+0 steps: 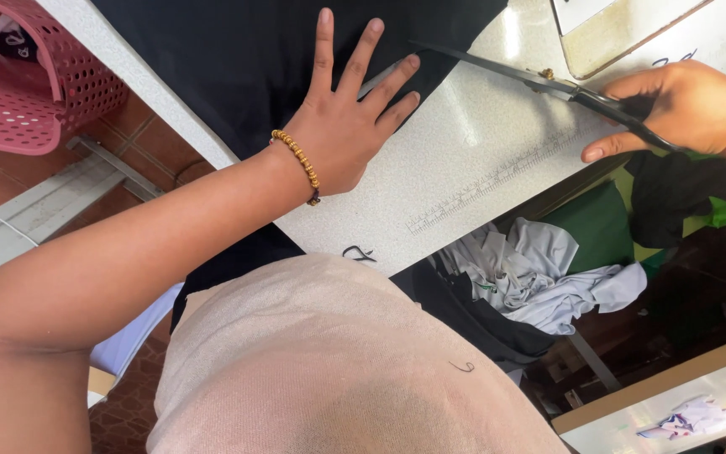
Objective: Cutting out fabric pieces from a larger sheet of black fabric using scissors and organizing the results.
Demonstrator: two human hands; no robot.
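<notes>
Left hand [342, 126] lies flat, fingers spread, pinning limp black fabric [237, 59] beside the right hand [682, 109] gripping scissors [539, 80] by the handles.

Both arms bare to approx the shoulder, no sleeves in view. Left hand [342, 126]: wrist has a beaded bracelet [297, 162], amber/gold round beads w/ a couple of darker ones at the end. Right hand [686, 108]: no rings etc. Torso covered by pale pinkish-beige knit top [329, 361].
</notes>
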